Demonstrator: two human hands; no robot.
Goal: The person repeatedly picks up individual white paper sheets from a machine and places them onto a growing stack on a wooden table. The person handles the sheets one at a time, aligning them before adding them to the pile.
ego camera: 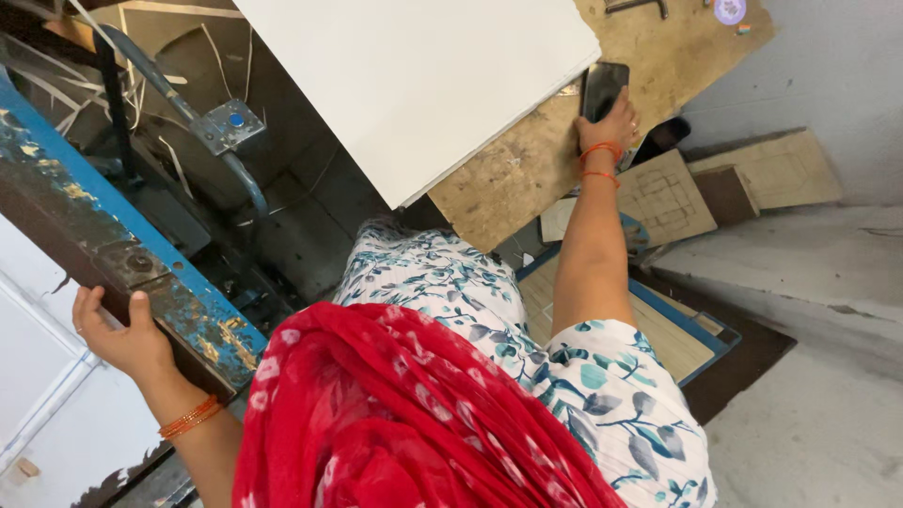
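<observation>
My left hand (118, 334) grips the edge of a worn blue metal machine bar (141, 263) at the lower left, thumb on top. My right hand (613, 122) reaches out to the upper right and holds a black phone (602, 87) against a brown wooden board (527, 174). A stack of large white sheets (423, 85) lies on that board, just left of the phone. Orange bangles sit on both wrists. A red scarf and a floral dress fill the lower middle of the view.
A grey switch box with a blue button (230, 122) hangs on a hose inside the dark machine. Cut cardboard pieces (663, 198) and a brown block (726, 193) lie on the floor at right, by a blue-edged flat board (673, 339).
</observation>
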